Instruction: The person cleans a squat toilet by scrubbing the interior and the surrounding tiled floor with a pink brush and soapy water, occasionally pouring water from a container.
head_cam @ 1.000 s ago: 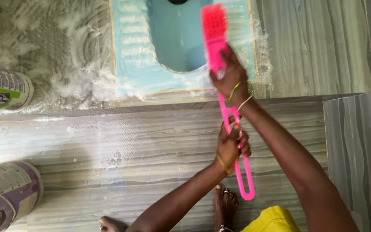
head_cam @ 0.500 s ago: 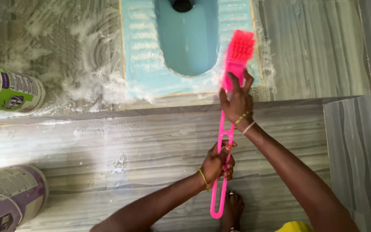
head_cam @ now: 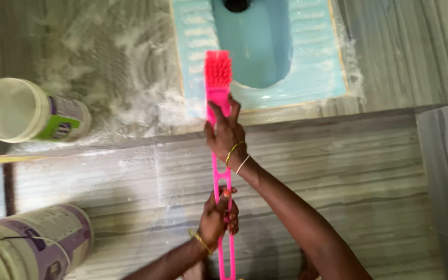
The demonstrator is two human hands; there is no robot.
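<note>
- You hold a long pink brush (head_cam: 220, 135), bright plastic all over, with a block of stiff pinkish-red bristles at the far end and a slotted, open-frame handle running back toward you.
- Your right hand (head_cam: 224, 134) is wrapped tight around the neck of the brush just behind the bristle block, fingers closed over the top; thin bangles sit at that wrist.
- Your left hand (head_cam: 218, 218) is clenched around the slotted handle lower down, near its tail end, with a gold bangle at the wrist.
- The bristle head rests on the left ribbed footrest of the light blue squat toilet pan (head_cam: 312, 67), beside the bowl's hollow.
- White soapy foam (head_cam: 130, 88) covers the grey floor to the left of the pan.
- A white open tub (head_cam: 29, 111) with a green and purple label stands on the foam; a larger purple-labelled bucket (head_cam: 32, 243) sits at lower left.
</note>
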